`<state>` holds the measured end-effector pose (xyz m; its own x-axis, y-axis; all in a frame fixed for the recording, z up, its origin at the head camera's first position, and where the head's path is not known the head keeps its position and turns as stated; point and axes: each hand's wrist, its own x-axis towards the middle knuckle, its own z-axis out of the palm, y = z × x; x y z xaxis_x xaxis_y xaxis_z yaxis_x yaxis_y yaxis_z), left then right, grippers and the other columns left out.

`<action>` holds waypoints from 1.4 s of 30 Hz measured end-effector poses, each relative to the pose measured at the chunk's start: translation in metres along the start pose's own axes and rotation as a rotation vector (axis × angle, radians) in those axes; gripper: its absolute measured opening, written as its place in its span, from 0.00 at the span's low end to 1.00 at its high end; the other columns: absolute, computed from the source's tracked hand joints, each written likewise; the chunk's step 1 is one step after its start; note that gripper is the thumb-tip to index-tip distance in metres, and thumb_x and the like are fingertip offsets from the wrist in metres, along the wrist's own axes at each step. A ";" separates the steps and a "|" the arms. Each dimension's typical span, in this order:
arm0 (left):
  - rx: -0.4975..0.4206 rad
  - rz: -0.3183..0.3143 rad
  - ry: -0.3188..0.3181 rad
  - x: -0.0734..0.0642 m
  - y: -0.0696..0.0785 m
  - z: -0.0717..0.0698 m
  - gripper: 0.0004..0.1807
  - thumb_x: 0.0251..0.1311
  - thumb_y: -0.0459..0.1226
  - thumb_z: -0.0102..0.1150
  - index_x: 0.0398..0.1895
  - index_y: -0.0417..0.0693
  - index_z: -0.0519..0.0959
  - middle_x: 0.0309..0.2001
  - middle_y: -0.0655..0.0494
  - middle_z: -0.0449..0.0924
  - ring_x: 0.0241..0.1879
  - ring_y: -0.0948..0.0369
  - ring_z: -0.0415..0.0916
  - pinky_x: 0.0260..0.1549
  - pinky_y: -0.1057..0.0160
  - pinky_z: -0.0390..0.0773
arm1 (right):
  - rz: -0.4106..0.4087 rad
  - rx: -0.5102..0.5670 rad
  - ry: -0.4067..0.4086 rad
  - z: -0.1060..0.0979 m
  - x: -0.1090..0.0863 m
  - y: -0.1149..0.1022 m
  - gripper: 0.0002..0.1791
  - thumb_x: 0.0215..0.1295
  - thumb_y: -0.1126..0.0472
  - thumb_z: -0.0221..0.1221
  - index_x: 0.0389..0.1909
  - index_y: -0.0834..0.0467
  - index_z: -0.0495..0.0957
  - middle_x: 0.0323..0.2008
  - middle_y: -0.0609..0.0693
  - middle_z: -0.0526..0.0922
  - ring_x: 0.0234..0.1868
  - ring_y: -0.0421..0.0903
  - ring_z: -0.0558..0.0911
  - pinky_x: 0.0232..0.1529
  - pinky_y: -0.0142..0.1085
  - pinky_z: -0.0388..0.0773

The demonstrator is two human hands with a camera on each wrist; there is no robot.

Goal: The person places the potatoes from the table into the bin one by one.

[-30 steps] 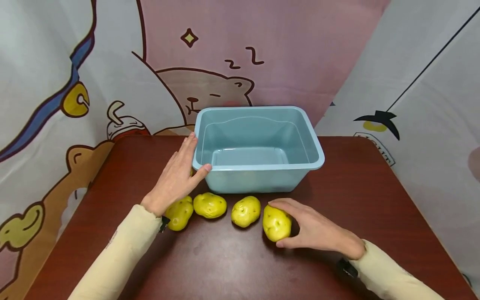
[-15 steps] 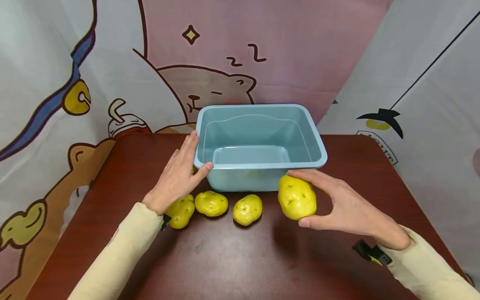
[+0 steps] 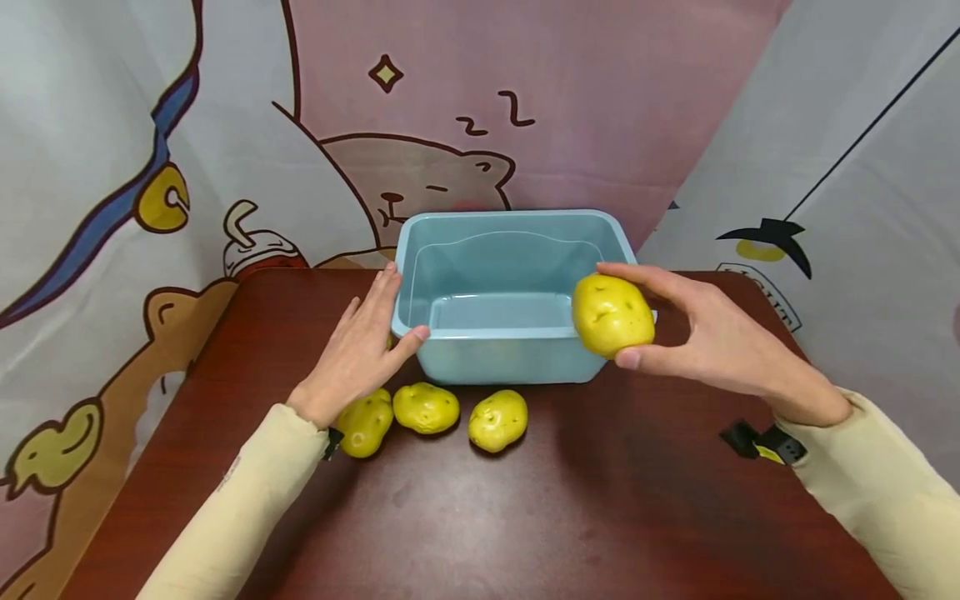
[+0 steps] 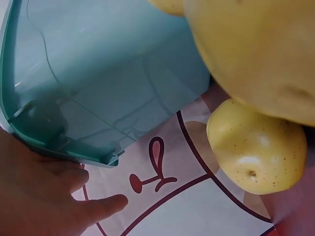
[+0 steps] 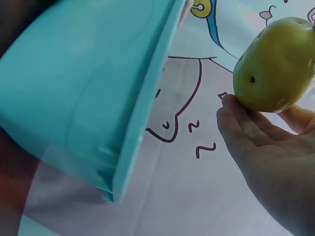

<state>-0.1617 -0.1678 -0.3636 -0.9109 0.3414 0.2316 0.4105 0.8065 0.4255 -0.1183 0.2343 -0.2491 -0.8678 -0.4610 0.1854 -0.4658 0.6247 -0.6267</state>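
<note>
My right hand point(image 3: 705, 333) pinches a yellow potato point(image 3: 613, 317) between thumb and fingers, raised and overlapping the front right corner of the light blue plastic bin point(image 3: 510, 360) in the head view. The right wrist view shows the same potato point(image 5: 273, 66) above the fingertips, level with the bin's rim. With fingers straight, my left hand point(image 3: 360, 342) rests against the bin's left side, its thumb at the front rim. Three potatoes lie in a row before the bin: one point(image 3: 366, 423) beside the left wrist, one point(image 3: 426, 408) in the middle, one point(image 3: 498, 421) to the right.
The brown table point(image 3: 480, 517) carries the bin near its back edge. A sliver of yellow shows behind the left thumb, mostly hidden; the left wrist view has a potato point(image 4: 256, 147) beside the bin. A printed cartoon cloth point(image 3: 585, 108) hangs behind the table.
My right hand has lifted the rightmost potato off the table and carried it up and forward to the bin's front right corner. The left hand has stayed at the bin's left side.
</note>
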 end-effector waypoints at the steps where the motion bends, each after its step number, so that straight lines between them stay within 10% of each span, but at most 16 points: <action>1: 0.003 0.000 0.000 0.000 0.000 0.000 0.51 0.74 0.68 0.40 0.85 0.47 0.41 0.85 0.57 0.33 0.83 0.57 0.35 0.76 0.38 0.45 | 0.011 0.006 -0.002 -0.002 0.003 -0.001 0.44 0.58 0.56 0.74 0.75 0.32 0.67 0.63 0.38 0.78 0.56 0.39 0.75 0.55 0.33 0.71; 16: 0.024 0.012 -0.009 0.002 0.000 -0.002 0.51 0.74 0.67 0.39 0.85 0.45 0.41 0.85 0.52 0.36 0.83 0.55 0.36 0.75 0.37 0.46 | 0.092 0.098 -0.072 -0.018 0.047 0.010 0.40 0.67 0.52 0.69 0.77 0.39 0.64 0.63 0.46 0.77 0.57 0.45 0.79 0.54 0.22 0.74; 25: 0.018 0.004 -0.012 0.001 0.001 -0.001 0.51 0.73 0.68 0.39 0.85 0.47 0.40 0.85 0.56 0.34 0.83 0.58 0.34 0.76 0.38 0.46 | 0.122 -0.046 -0.117 -0.019 0.068 0.015 0.43 0.63 0.42 0.69 0.78 0.40 0.63 0.62 0.48 0.77 0.60 0.49 0.75 0.60 0.50 0.70; 42: 0.013 0.001 -0.019 0.001 0.001 -0.001 0.51 0.73 0.68 0.39 0.85 0.48 0.40 0.85 0.58 0.33 0.83 0.59 0.35 0.76 0.38 0.47 | 0.071 -0.074 -0.228 0.022 0.094 0.046 0.48 0.59 0.38 0.72 0.78 0.46 0.64 0.71 0.47 0.71 0.65 0.47 0.72 0.66 0.53 0.69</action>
<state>-0.1623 -0.1677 -0.3620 -0.9111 0.3516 0.2150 0.4111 0.8123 0.4138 -0.2177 0.2058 -0.2774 -0.8415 -0.5389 -0.0379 -0.4232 0.7012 -0.5737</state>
